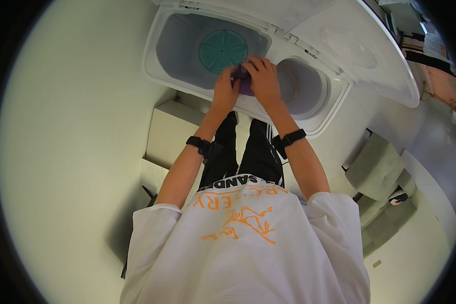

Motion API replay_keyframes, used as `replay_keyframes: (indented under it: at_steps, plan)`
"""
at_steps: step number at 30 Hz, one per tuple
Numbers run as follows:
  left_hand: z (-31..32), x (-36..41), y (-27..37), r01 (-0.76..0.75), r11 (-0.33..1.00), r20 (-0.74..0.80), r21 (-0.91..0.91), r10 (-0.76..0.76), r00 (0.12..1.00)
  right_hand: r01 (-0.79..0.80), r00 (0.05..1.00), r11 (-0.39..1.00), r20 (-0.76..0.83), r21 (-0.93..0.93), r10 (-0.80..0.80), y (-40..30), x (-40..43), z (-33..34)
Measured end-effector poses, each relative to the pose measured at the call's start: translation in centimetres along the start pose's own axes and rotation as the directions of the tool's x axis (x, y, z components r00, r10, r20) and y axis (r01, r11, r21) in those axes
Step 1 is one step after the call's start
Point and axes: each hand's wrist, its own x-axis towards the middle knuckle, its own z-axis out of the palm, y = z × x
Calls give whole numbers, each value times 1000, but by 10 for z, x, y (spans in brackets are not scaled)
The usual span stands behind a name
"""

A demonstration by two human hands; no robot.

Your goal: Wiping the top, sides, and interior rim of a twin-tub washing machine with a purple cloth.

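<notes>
Between my two hands is a small purple item (pixel 245 86), perhaps a pouch or packet, partly hidden by fingers. My left hand (pixel 227 89) grips its left side, and my right hand (pixel 264 78) has hold of its upper right. Both are over the front rim of a twin-tub washing machine (pixel 197 90). Behind my left hand lies the wash tub (pixel 178 49), with a round teal pulsator (pixel 223 51) at its bottom. The round spin tub (pixel 302 87) opens just right of my right hand.
The raised white lids (pixel 326 34) lean back behind the tubs. A pale box-like block (pixel 171 125) stands by the wall (pixel 79 133) at left. To the right are a grey chair (pixel 376 163) and a sofa (pixel 391 224).
</notes>
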Motion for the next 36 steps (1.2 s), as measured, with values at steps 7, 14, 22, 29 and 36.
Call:
replay_keyframes:
  at_steps: [7, 14, 22, 29, 36]
  plan:
    - [-11, -4, -2, -230, 967, 332, -106, 253, 909, -41, 998, 995, 53, 86, 37, -14, -49, -12]
    - [-49, -22, -23, -478, 868, 559, 133, 332, 760, -198, 971, 928, 194, 316, 141, -50, -81, -5]
    - [-98, -15, -44, -568, 775, 618, 277, 310, 723, -153, 971, 952, 220, 264, 95, -90, -62, 20]
    - [-156, -2, -63, -495, 697, 515, 519, 207, 832, 179, 921, 976, 329, 121, -210, -98, -11, 63]
    - [-194, 14, -98, -325, 663, 262, 674, 197, 945, 221, 944, 973, 238, 60, -229, -147, 37, 132]
